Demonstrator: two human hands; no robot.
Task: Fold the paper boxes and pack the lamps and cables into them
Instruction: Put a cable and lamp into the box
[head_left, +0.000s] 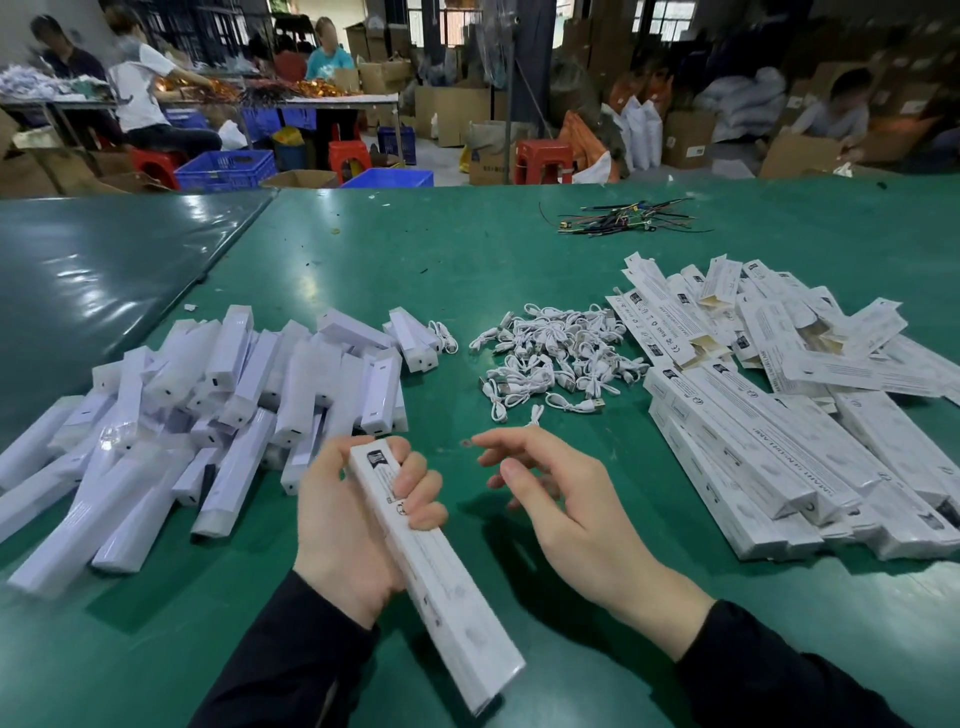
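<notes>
L hand (345, 525) grips a long white paper box (434, 569) approx. at its upper third: fingers curl over the box's right edge, thumb on the left side, palm behind it. Box runs diagonally from its printed top end, just above the fingers, down and to the right past the wrist; its lower end hangs over the near edge of the green table (519, 270), beside the dark sleeve (291, 660). Box looks closed up, though the lower end is blurred.

R hand (566, 506) is just right of the box, not touching it. Fingers loose and slightly bent, index pointing left toward the box's top end, holding nothing. It hovers above the table w/ a shadow under it.

Lamps (208, 415): a jumbled pile of white bars to the left of the L hand, the nearest ones just beside its knuckles. Cables (556, 358): a heap of small white coiled leads in the middle of the table, beyond the R hand; the closest lead lies just past the fingertips. Boxes (779, 395): on the right, flat unfolded ones at the far side, folded ones stacked nearer, well apart from the box in the hand.

Far side of the table: a small bundle of dark wires (628, 221). Beyond it, people sit at another bench among cartons and blue crates (226, 169).
</notes>
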